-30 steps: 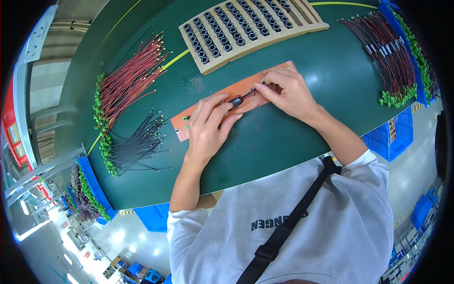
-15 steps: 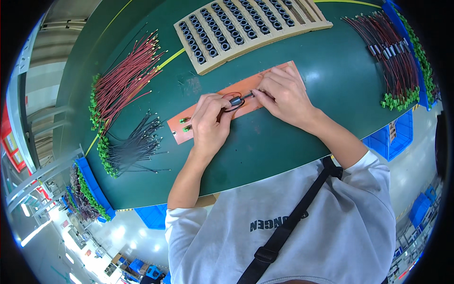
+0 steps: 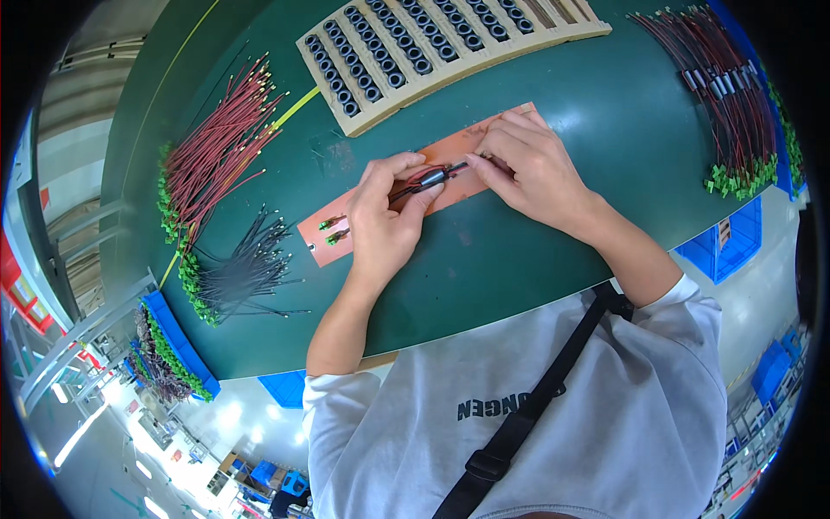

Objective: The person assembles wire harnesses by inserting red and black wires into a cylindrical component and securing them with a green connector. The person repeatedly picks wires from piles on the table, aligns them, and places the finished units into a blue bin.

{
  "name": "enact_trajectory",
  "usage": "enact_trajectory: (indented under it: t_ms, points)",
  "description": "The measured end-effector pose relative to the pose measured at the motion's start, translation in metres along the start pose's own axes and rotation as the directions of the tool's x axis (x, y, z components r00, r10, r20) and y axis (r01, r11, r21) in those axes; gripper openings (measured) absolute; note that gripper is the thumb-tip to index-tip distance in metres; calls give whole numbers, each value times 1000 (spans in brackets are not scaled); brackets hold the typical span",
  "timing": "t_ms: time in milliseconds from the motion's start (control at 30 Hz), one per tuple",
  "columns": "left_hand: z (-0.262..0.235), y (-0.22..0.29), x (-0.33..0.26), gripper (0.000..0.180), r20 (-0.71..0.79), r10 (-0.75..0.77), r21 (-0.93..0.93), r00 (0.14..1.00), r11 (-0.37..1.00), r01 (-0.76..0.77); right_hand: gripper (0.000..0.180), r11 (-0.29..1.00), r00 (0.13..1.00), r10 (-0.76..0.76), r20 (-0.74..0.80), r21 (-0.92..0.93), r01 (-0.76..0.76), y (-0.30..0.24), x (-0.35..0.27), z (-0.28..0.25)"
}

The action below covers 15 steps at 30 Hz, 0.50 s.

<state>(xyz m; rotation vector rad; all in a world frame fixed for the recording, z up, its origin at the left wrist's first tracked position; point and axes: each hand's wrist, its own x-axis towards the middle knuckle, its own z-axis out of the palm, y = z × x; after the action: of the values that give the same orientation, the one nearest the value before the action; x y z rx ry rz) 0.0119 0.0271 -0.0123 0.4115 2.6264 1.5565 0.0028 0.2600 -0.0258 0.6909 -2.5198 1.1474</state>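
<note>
My left hand (image 3: 386,218) pinches a small black tube (image 3: 435,176) with a red and a black wire running through it, over an orange board (image 3: 450,151) on the green table (image 3: 536,251). My right hand (image 3: 529,169) holds the thin wire ends on the tube's right side, fingertips close to the left hand's thumb. The wires' green plugs (image 3: 332,230) rest on the board's left part.
A beige tray (image 3: 432,48) of several black tubes lies at the back. Red wires (image 3: 220,151) and black wires (image 3: 246,272) with green plugs lie left. A bundle of finished wires (image 3: 731,112) lies right. Blue bins (image 3: 177,346) hang at the table's near edge.
Both hands have shifted slightly; the tube has slid along the wires between the fingers, and the right hand now pinches the wire ends beside it.
</note>
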Motion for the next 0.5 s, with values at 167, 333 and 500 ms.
enact_trajectory:
  t_ms: [167,333,500]
  points:
    - [-4,9,8,26,69,111,127,991,985,-119,16,1000,1000,5,24,-10,-4,-1,0,-2]
    - [2,6,10,24,47,301,261,953,917,-302,15,992,999,-53,-2,-111,53,-1,-1,-2]
    - [10,12,5,38,0,-4,15,1000,1000,4,14,990,998,-60,25,-129,62,-2,0,-3]
